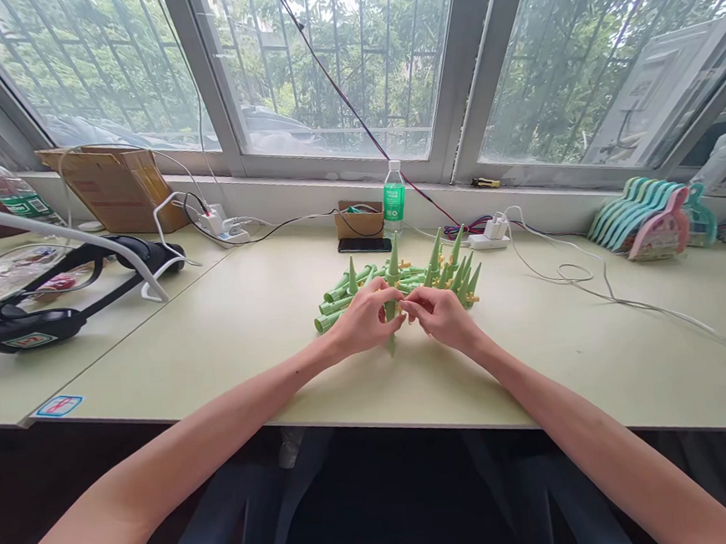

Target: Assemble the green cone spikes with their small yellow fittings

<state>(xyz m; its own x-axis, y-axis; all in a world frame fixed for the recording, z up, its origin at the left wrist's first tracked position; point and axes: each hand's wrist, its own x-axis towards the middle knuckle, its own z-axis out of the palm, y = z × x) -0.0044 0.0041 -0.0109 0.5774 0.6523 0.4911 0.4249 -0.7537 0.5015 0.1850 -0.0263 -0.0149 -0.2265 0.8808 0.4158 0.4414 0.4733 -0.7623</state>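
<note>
Hands, the left hand point(363, 318) and the right hand point(442, 313), sit almost together on my feed — the left pinching a green spike point(391, 310) over the table point(228, 316); whether the right grips anything, I cannot tell. I'd steady the left pinch and work the right lightly, square to the spike. Beyond lie green tubes point(331, 319); farther back, a small open cardboard box point(359, 225) has something green inside — what fills the bottle point(393, 199) I can't judge.

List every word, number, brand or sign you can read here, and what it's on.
No text reads clearly.
Standing bottle: white characters on green, too small.
Tilted bottle, far left: green label, blurred.
Table-edge sticker: red mark, illegible.
Headset sticker: blurred.
Any other print: too small or blurred.
</note>
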